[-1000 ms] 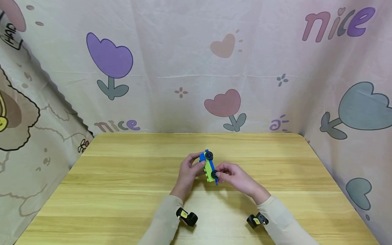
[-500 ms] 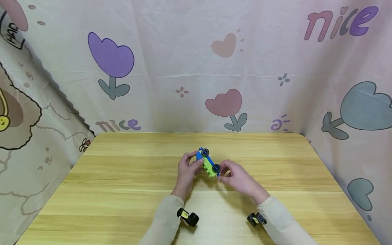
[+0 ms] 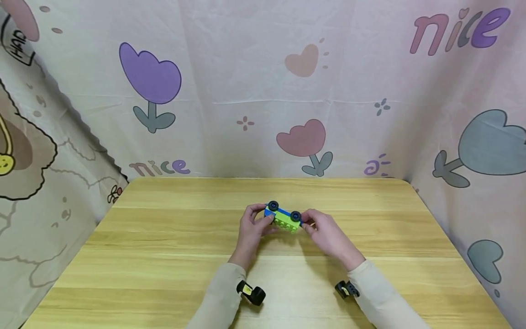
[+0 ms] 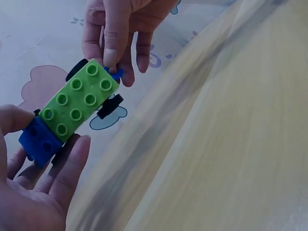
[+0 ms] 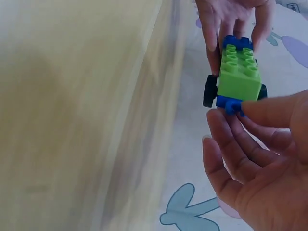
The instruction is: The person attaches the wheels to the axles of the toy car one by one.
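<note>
A small toy car of building blocks [image 3: 285,220] is held up between both hands, tilted so two black wheels face the head camera. Its body is a lime-green studded brick [image 4: 77,98] on a blue base, with a blue block [image 4: 41,139] at one end. My left hand [image 3: 251,230] grips that blue end between thumb and fingers. At the other end, my right hand [image 3: 326,233] pinches the small blue hitch [image 5: 233,106] with thumb and fingertips. The wheels on the far side are partly hidden.
Below the hands lies a light wooden table [image 3: 172,256]. A printed cloth [image 3: 230,59] with flowers and lettering hangs behind it and along the sides. Each wrist carries a small black camera [image 3: 251,292].
The car has turned from steeply slanted to nearly level, its right end rising. My right hand has moved up with that end; the left keeps its grip.
</note>
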Tool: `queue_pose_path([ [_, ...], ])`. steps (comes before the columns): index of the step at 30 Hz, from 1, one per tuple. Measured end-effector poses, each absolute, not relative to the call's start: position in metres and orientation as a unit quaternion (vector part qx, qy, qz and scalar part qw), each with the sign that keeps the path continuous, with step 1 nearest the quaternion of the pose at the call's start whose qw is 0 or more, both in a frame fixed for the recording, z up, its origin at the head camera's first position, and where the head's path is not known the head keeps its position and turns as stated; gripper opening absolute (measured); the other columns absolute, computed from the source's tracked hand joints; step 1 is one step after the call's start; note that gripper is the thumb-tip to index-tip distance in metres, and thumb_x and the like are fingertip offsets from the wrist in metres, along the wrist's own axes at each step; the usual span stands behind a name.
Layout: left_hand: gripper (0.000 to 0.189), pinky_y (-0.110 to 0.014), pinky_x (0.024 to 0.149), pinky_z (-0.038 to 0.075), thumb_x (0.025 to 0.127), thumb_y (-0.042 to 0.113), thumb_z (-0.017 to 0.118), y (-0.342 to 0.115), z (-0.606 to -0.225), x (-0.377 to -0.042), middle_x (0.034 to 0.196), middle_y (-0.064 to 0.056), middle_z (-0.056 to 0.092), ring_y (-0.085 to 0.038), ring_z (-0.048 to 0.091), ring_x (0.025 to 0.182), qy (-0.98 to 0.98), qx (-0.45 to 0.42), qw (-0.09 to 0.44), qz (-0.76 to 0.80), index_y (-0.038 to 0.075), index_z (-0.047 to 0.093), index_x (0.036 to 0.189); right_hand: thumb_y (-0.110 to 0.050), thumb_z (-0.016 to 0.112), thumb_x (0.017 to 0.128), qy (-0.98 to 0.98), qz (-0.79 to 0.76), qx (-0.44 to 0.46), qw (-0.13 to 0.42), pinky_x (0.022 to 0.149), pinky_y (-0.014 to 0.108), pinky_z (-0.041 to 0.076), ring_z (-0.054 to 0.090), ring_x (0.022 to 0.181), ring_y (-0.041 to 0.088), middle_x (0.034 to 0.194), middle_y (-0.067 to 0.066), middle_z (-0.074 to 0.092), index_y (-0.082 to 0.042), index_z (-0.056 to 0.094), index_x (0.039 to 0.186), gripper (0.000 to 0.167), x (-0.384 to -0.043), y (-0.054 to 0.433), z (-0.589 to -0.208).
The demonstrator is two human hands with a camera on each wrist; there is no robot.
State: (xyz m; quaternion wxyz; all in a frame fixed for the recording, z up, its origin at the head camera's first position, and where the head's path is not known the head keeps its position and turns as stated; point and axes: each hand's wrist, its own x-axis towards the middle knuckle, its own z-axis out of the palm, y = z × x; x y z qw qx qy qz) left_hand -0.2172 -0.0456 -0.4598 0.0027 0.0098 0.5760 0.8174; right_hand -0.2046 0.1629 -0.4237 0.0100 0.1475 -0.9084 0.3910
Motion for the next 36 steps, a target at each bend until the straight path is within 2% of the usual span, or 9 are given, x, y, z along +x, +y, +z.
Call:
queue_pose_path([
  [6, 0.042, -0.054, 0.078, 0.055, 0.091, -0.002, 0.065, -0.050, -0.456, -0.216, 0.136, -0.017, 0.046, -0.023, 0.066, 0.093, 0.602, 0.047, 0.016, 0.797, -0.002, 0.046, 0.129, 0.003, 0.061, 0.093, -0.893, 0.430, 0.136, 0.008, 0.082, 0.037, 0.053, 0.062, 0.091, 0.020, 0.098, 0.006, 0.065, 0.001, 0.063, 0.111, 0.018, -0.212, 0.169, -0.428],
  [11, 0.042, -0.042, 0.071, 0.058, 0.090, 0.007, 0.072, -0.054, -0.456, -0.218, 0.124, -0.014, 0.057, -0.025, 0.064, 0.088, 0.651, 0.048, 0.021, 0.758, 0.003, 0.052, 0.127, 0.003, 0.058, 0.095, -0.872, 0.478, 0.109, 0.018, 0.080, 0.037, 0.053, 0.063, 0.087, 0.021, 0.095, 0.008, 0.065, 0.002, 0.062, 0.108, 0.014, -0.217, 0.172, -0.430],
  [14, 0.041, -0.039, 0.070, 0.057, 0.089, 0.011, 0.074, -0.056, -0.457, -0.219, 0.116, -0.013, 0.062, -0.022, 0.062, 0.086, 0.673, 0.042, 0.014, 0.738, 0.002, 0.055, 0.124, 0.004, 0.058, 0.095, -0.859, 0.503, 0.095, 0.016, 0.079, 0.040, 0.054, 0.064, 0.084, 0.023, 0.091, 0.009, 0.064, 0.003, 0.062, 0.104, 0.011, -0.219, 0.173, -0.429],
  [20, 0.039, -0.033, 0.080, 0.053, 0.089, 0.018, 0.075, -0.055, -0.456, -0.218, 0.112, -0.011, 0.064, -0.024, 0.057, 0.101, 0.704, 0.019, -0.026, 0.709, 0.001, 0.058, 0.120, 0.004, 0.060, 0.093, -0.835, 0.545, 0.075, 0.008, 0.078, 0.044, 0.055, 0.066, 0.081, 0.028, 0.087, 0.010, 0.064, 0.002, 0.063, 0.100, 0.007, -0.220, 0.171, -0.430],
  [22, 0.039, -0.030, 0.083, 0.052, 0.090, 0.017, 0.074, -0.054, -0.455, -0.219, 0.113, -0.011, 0.064, -0.024, 0.057, 0.105, 0.707, 0.014, -0.037, 0.706, 0.000, 0.058, 0.120, 0.001, 0.062, 0.093, -0.835, 0.546, 0.075, 0.014, 0.077, 0.041, 0.055, 0.065, 0.083, 0.026, 0.089, 0.009, 0.065, 0.001, 0.064, 0.101, 0.008, -0.219, 0.170, -0.430],
  [25, 0.038, -0.036, 0.086, 0.053, 0.091, 0.013, 0.073, -0.052, -0.453, -0.220, 0.113, -0.014, 0.063, -0.024, 0.058, 0.102, 0.687, 0.005, -0.043, 0.726, -0.003, 0.056, 0.121, -0.005, 0.065, 0.093, -0.837, 0.540, 0.083, 0.026, 0.079, 0.036, 0.054, 0.063, 0.088, 0.024, 0.095, 0.009, 0.065, -0.001, 0.064, 0.104, 0.013, -0.217, 0.168, -0.428],
  [30, 0.034, -0.047, 0.078, 0.057, 0.091, 0.015, 0.073, -0.051, -0.446, -0.224, 0.105, -0.016, 0.062, -0.022, 0.061, 0.090, 0.666, -0.015, -0.055, 0.743, -0.003, 0.056, 0.115, -0.011, 0.072, 0.089, -0.833, 0.546, 0.090, 0.016, 0.081, 0.033, 0.053, 0.062, 0.092, 0.024, 0.103, 0.009, 0.063, -0.004, 0.063, 0.111, 0.025, -0.214, 0.163, -0.423],
  [36, 0.032, -0.037, 0.075, 0.057, 0.090, 0.021, 0.075, -0.051, -0.441, -0.227, 0.100, -0.014, 0.063, -0.024, 0.060, 0.089, 0.695, -0.028, -0.078, 0.714, 0.000, 0.059, 0.108, -0.009, 0.077, 0.084, -0.825, 0.561, 0.077, 0.007, 0.078, 0.033, 0.054, 0.063, 0.091, 0.027, 0.103, 0.011, 0.063, -0.003, 0.062, 0.109, 0.030, -0.215, 0.159, -0.419],
])
